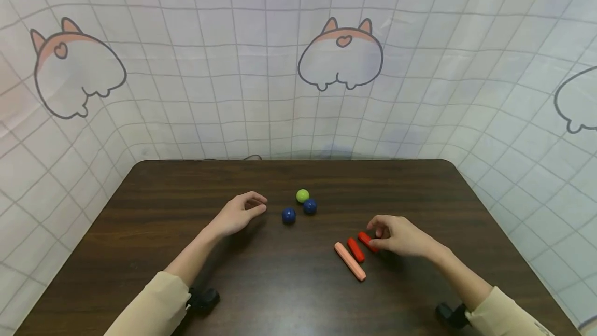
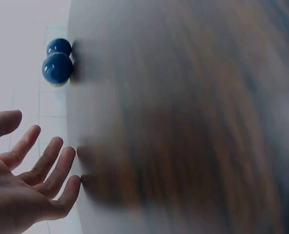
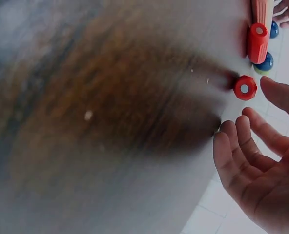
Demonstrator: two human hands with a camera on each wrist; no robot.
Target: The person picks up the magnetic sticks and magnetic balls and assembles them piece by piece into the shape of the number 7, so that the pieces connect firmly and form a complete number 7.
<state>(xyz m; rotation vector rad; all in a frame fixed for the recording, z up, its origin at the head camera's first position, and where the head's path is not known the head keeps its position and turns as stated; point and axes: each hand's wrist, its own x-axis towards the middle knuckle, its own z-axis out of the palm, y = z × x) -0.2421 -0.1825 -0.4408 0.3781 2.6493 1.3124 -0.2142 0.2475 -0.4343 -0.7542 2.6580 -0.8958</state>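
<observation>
My right hand (image 1: 401,236) right there at rightmost red stick (image 1: 367,240), thumb to one side, fingertips to other, gap showing in wrist view: fingers parted, nothing gripped! Second red stick (image 1: 356,250) just beside, then longer peach stick (image 1: 350,262), all three slanting across dark table (image 1: 280,289). Over to my left hand (image 1: 238,215): fingers loosely spread, holding nothing, near closer blue ball (image 1: 288,215) but apart from it. Second blue ball (image 1: 310,206) beyond, right up by green ball (image 1: 302,196); touching or not, can't tell.
</observation>
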